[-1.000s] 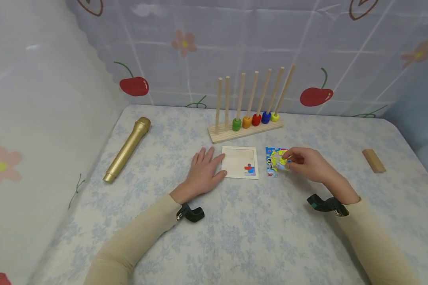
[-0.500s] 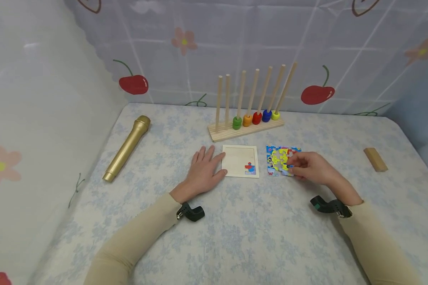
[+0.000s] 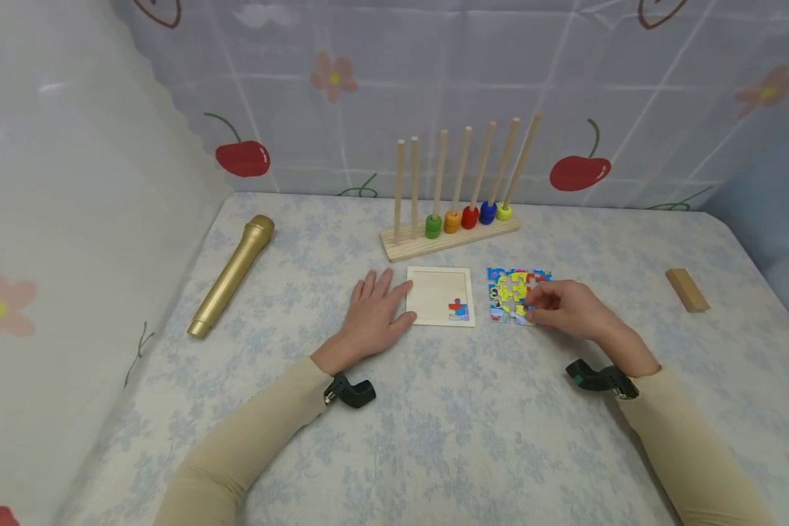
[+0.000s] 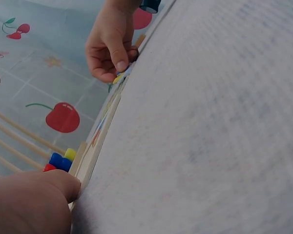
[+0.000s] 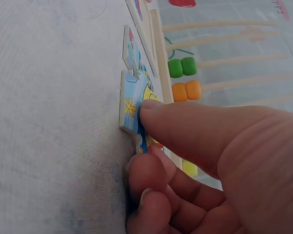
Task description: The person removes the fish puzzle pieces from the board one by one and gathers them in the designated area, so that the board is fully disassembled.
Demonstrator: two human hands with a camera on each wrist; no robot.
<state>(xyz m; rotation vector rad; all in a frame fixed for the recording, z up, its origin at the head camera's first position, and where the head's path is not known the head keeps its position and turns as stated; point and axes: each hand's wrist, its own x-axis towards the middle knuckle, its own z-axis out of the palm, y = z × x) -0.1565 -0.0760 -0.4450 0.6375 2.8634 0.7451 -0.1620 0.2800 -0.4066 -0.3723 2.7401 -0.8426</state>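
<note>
My left hand [image 3: 375,315] lies flat on the table, fingers spread, its thumb and index fingertip at the left edge of a shallow wooden puzzle tray [image 3: 434,288]. In that tray's lower right corner sits a red and blue puzzle piece [image 3: 459,310]. To the right, several colourful puzzle pieces [image 3: 502,291] lie close together with small gaps. My right hand [image 3: 565,310] is at their right side, covering part of them. In the right wrist view, its thumb presses on a light blue puzzle piece with a yellow flower [image 5: 130,105], the other fingers curled at the piece's edge.
Behind the tray stands a wooden peg rack [image 3: 450,239] with tall rods and coloured beads. A gold microphone [image 3: 230,279] lies at the left. A small wooden block [image 3: 687,290] lies at the far right. A cherry-print curtain [image 3: 342,139] hangs behind the table.
My right hand has lowered and shifted slightly right over the puzzle pieces, uncovering more of their upper right part. The left hand has stayed by the tray.
</note>
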